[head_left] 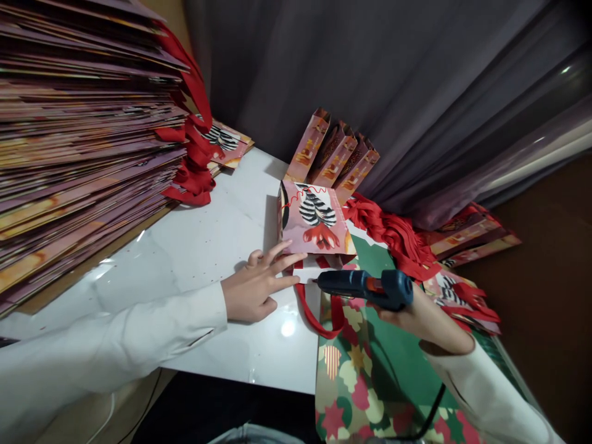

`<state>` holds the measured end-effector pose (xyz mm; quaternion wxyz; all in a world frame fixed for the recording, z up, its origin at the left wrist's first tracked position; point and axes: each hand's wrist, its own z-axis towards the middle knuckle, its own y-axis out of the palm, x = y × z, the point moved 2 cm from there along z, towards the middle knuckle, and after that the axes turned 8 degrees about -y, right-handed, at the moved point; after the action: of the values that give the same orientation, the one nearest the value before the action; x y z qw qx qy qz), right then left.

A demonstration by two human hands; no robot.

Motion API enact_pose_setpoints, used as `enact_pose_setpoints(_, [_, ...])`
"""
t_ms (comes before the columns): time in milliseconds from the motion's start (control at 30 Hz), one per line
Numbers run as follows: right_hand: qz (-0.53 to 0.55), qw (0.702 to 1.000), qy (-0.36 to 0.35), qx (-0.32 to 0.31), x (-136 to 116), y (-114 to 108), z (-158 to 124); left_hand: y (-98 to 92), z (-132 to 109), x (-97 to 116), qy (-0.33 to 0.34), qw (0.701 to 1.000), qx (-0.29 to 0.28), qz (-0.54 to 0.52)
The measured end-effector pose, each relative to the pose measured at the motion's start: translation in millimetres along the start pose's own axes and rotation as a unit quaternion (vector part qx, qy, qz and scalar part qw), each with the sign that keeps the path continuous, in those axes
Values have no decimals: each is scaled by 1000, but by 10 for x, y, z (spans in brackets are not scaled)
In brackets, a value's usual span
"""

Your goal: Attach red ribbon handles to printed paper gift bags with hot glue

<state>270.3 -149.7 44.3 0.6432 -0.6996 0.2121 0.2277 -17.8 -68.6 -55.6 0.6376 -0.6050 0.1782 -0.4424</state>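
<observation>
A pink paper gift bag (321,216) with a black-and-white striped print lies on the white table, its mouth toward me. At that mouth a white strip (308,273) shows, and a red ribbon handle (319,324) loops out from it. My left hand (259,285) has its fingers stretched and spread, with the tips at the bag's edge and the white strip. My right hand (404,314) is wrapped round a dark blue glue gun (356,287). The gun's nozzle points left, at the white strip. Part of my right hand's grip is hidden behind the gun.
A tall stack of flat bags (87,135) fills the left side. Several folded bags (330,154) stand at the back by a grey curtain (300,55). Red ribbons (398,237) lie in a heap at right, near more bags (476,237). A green patterned sheet (398,364) covers the right side.
</observation>
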Motion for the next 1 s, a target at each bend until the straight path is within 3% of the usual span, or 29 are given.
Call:
enact_pose_setpoints(133, [71,996,40,41,-25,-47,-49,14,3,-14,2,1000,2,-4])
enact_pose_setpoints(200, [135,983,116,56,62,-16,-113,18,6,-19,3,1000,0,-8])
enact_pose_setpoints(300, [214,940,258,60,219,69,-218,19,9,-23,3,1000,-2,-11])
enact_pose_setpoints(367, [260,916,297,70,264,117,-255,14,9,-20,2,1000,-3,-8])
enact_pose_setpoints(567, [360,893,270,22,200,218,-277,-8,8,-7,0,1000,-12,17])
enact_pose_setpoints(733, [425,865,265,-5,309,238,-387,4,8,-15,1,1000,-6,9])
enact_pose_setpoints(1000, [384,880,280,7,295,182,-367,13,9,-18,4,1000,2,16])
